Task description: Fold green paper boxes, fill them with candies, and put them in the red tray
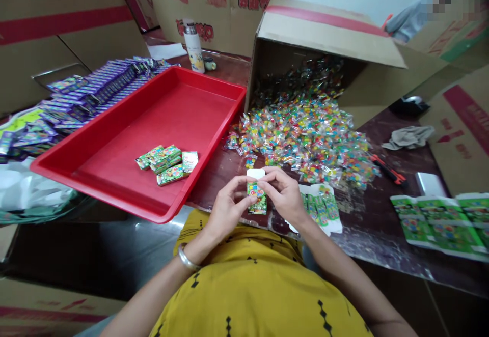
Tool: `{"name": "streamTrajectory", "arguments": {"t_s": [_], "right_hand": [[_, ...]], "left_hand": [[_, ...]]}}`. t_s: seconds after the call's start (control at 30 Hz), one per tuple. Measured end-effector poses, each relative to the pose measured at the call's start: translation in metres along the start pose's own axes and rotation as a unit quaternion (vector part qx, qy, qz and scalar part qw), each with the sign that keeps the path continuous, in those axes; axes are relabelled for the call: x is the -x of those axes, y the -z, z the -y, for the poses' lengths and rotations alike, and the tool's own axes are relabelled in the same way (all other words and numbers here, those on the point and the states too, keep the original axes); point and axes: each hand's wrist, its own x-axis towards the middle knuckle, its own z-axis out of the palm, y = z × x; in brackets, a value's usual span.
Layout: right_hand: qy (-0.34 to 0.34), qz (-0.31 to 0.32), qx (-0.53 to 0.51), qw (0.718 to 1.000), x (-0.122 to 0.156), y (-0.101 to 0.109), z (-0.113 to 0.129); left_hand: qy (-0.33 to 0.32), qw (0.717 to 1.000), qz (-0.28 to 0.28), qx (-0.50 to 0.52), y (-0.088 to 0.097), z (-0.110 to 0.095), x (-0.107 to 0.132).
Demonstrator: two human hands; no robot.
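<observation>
Both my hands hold a small green candy box (258,202) upright near the table's front edge, its white top flap raised. My left hand (231,202) grips the box's left side between thumb and fingers. On the right side, my right hand (281,193) pinches the upper part by the flap. Beside my right wrist lie flat green carton blanks (321,207), partly covered by my forearm. Several filled green boxes (168,164) rest in the red tray (126,199) to the left. Small clear bags of coloured candy (298,138) are heaped just beyond my hands.
A cardboard box (324,36) on its side spills the candy bags. Purple packs (110,85) are stacked at the left; a bottle (193,47) stands behind the tray. At right are a red-and-black cutter (389,170), a grey cloth (408,137) and green printed sheets (439,225).
</observation>
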Motion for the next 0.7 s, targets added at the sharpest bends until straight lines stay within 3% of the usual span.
{"name": "streamTrajectory", "arguments": {"t_s": [0.13,0.33,0.53,0.7], "right_hand": [[-0.012,-0.018,-0.077,0.997,-0.002,-0.001,0.007],[-0.006,0.036,-0.063,0.997,-0.003,0.004,0.011],[-0.086,-0.077,-0.086,0.990,-0.005,0.002,-0.001],[-0.090,-0.071,-0.092,0.989,-0.004,0.002,0.000]], "left_hand": [[-0.014,0.999,-0.026,0.026,-0.002,-0.002,0.000],[-0.005,0.999,-0.043,0.009,-0.001,-0.004,0.001],[-0.005,1.000,0.010,-0.004,-0.004,-0.003,0.005],[0.000,0.998,0.034,-0.059,0.000,-0.002,0.004]]}}
